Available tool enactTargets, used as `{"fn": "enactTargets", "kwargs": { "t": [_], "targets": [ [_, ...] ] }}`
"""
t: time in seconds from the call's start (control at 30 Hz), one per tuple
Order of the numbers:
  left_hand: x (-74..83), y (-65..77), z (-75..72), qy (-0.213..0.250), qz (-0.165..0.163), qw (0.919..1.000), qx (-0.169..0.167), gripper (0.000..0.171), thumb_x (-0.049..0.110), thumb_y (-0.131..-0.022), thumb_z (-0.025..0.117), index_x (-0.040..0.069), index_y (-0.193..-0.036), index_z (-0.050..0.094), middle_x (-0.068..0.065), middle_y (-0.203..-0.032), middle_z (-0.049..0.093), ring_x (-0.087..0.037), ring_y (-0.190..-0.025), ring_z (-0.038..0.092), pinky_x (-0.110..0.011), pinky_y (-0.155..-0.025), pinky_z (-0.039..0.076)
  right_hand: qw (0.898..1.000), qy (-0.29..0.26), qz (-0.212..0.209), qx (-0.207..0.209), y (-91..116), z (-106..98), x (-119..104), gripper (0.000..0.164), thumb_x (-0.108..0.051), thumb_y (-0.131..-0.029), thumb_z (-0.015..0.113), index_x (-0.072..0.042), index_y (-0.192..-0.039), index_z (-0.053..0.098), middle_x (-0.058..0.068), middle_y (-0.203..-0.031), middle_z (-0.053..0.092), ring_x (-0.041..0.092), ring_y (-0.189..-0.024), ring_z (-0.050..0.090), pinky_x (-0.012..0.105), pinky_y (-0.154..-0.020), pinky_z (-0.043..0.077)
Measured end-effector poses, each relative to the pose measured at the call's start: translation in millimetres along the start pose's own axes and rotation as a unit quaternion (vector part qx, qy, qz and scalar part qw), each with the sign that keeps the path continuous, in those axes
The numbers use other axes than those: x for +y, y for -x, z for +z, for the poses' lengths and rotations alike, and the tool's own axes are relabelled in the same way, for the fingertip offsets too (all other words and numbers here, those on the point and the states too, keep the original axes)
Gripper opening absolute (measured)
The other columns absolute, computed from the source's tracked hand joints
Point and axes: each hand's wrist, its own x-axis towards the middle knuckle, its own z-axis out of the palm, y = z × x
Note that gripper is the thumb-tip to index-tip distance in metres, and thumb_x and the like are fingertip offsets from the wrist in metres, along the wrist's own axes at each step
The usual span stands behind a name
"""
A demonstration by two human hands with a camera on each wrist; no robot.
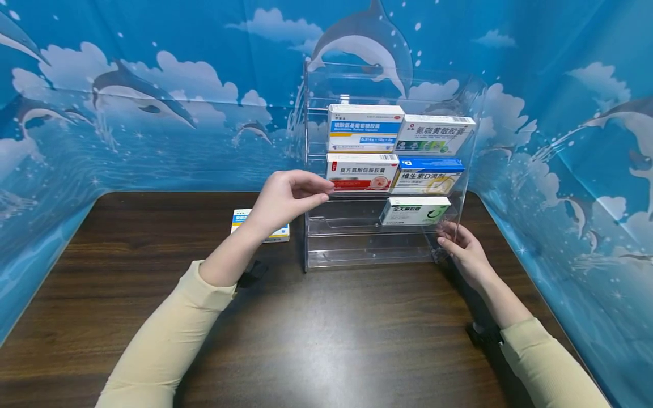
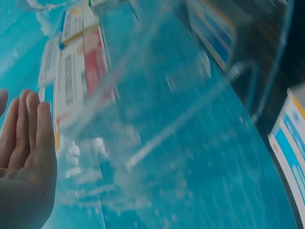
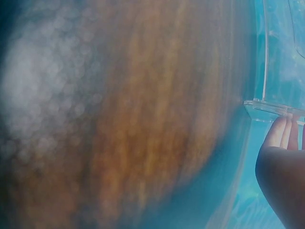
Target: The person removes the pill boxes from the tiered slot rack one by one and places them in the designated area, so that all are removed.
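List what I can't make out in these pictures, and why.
- Head view: the loose box, its middle hidden behind the left hand and wrist.
- Head view: fine print on the green-and-white box, too small.
- Right wrist view: tabletop, blurred; right hand and clear rack, cut off by the right edge.

Room in clear rack (image 1: 367,258) left of green-white box (image 1: 415,212); four boxes (image 1: 403,146) block two tiers above

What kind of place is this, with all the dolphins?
Probably an indoor table corner, not the real sea. The dolphins look printed on a wrinkly blue backdrop, and a clear rack of small boxes stands on a brown table.
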Motion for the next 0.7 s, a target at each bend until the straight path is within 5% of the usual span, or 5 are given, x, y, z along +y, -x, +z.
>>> {"fn": "enactTargets", "kwargs": {
  "t": [0.37,0.7],
  "targets": [
    [2.4,-23.3,49.0,0.034,0.026,0.9989,-0.019,0.028,0.007,-0.096,0.079,0.001,-0.123,0.077,-0.016,-0.120,0.079,-0.027,-0.107,0.078,-0.033,-0.093,0.065,1.000,0.005,0.002,0.000,0,-1,2,0.030,-0.001,-0.107,0.059,-0.022,-0.129,0.059,-0.015,-0.122,0.072,0.001,-0.116,0.065,0.010,-0.096,0.053],
    [-2.8,-40.7,87.6,0.027,0.017,0.9992,-0.026,0.031,0.005,-0.095,0.080,-0.001,-0.124,0.076,-0.016,-0.122,0.079,-0.027,-0.111,0.078,-0.030,-0.097,0.064,1.000,0.009,0.005,0.007,0,1,-2,0.029,-0.003,-0.107,0.060,-0.018,-0.132,0.058,-0.018,-0.120,0.071,-0.001,-0.115,0.065,0.010,-0.096,0.053]
  ]
}}
